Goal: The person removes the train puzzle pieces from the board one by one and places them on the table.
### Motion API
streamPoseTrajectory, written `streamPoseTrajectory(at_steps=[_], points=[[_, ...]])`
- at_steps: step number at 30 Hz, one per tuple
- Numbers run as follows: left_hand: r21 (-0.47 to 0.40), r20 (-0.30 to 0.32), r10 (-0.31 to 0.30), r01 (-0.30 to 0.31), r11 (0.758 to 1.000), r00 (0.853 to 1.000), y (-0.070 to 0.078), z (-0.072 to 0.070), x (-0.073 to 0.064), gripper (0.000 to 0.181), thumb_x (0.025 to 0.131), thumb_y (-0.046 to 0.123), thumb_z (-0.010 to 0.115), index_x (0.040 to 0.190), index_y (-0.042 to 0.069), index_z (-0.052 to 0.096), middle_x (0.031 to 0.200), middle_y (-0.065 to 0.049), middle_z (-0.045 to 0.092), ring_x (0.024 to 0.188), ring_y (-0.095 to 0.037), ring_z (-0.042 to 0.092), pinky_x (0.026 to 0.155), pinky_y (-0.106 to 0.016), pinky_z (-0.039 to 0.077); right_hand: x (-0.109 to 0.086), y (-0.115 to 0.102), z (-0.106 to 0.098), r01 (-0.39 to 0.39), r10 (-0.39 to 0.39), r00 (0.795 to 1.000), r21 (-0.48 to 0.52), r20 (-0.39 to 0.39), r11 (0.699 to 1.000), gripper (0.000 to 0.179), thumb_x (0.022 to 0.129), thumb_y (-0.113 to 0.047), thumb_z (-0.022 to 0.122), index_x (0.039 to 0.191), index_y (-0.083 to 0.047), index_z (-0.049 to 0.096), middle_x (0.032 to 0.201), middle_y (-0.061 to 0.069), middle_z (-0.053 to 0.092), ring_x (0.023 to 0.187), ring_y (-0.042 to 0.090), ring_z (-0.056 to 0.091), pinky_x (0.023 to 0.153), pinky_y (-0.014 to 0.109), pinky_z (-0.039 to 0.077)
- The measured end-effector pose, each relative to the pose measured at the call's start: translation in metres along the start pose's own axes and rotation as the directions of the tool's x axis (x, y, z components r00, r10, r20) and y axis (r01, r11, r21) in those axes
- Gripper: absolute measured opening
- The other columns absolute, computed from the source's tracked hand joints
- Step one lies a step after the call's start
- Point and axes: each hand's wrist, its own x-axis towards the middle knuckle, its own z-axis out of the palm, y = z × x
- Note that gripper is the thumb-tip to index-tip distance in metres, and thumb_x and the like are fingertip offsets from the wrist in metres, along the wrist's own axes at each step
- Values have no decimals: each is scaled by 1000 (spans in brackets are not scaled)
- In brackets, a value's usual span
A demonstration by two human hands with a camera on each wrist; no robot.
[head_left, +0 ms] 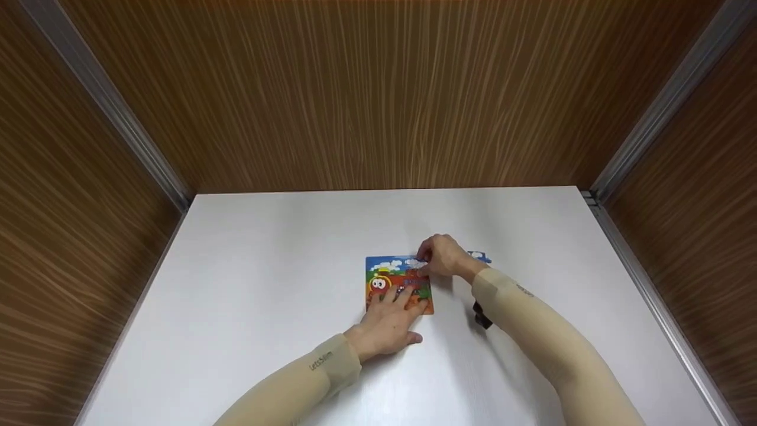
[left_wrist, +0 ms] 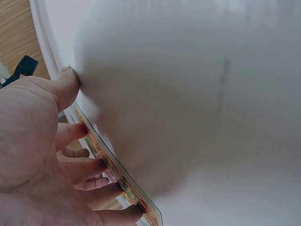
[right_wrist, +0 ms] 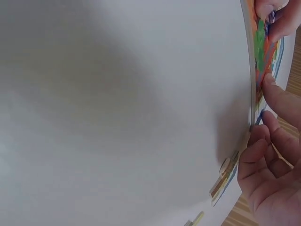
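Note:
A colourful jigsaw puzzle (head_left: pixel 384 266) with a cartoon face, clouds and blue sky lies flat on the white table. My left hand (head_left: pixel 387 325) rests over its lower part, fingers spread and fingertips pressing on the picture; the thumb lies off its near edge. At the upper right corner my right hand (head_left: pixel 443 255) bends over the puzzle, pinching a puzzle piece between thumb and curled fingers; that piece is mostly hidden by the hand. The right wrist view shows the thumb (right_wrist: pixel 269 81) on the picture and the other fingers bent at the edge.
A loose blue-and-white puzzle piece (head_left: pixel 479 256) lies beyond the right wrist, partly covered by it. In the right wrist view another loose piece (right_wrist: pixel 194 220) shows near the bottom. Wood-grained panels (head_left: pixel 378 94) stand behind and beside the white table (head_left: pixel 260 266).

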Motion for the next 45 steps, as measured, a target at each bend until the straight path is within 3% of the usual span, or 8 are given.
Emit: streamPoseTrajectory(at_steps=[10,19,29,38,45], points=[[-9,1,-4,4,1000,1000,-1,0,-1,75,108,58,68,174,33,44,186,-13,33,171,-46,34,134,-72,35,-3,0,2,13,-13,999,-7,-29,1000,29,91,-19,95,114,-6,82,109,12,78,97,23,67,92,40,57],[-9,6,1,-1,1000,1000,1,0,-1,75,108,58,68,174,33,43,186,-13,33,170,-45,34,134,-71,35,-5,3,3,-17,20,999,72,-40,997,32,93,-19,94,121,-8,83,111,10,79,100,22,66,96,40,58],[-14,11,-5,6,1000,1000,0,-1,0,75,109,58,67,175,33,42,186,-13,33,171,-45,33,133,-72,36,-9,8,-1,66,-56,997,169,-60,983,18,98,-9,84,116,-7,84,114,14,84,96,21,72,86,31,56],[-15,10,-8,8,1000,1000,0,0,-1,75,108,58,67,175,34,42,186,-12,33,171,-45,34,134,-71,35,-15,9,-8,13,-6,1000,336,-23,942,17,102,-6,79,118,-5,83,109,13,80,86,15,65,72,24,57],[-6,10,-5,5,1000,1000,-1,-2,-2,75,109,60,65,175,34,41,186,-13,33,171,-45,33,133,-71,37,-23,22,-17,24,1,998,384,-65,923,19,101,-4,78,119,2,80,104,15,79,80,15,65,67,23,57]])
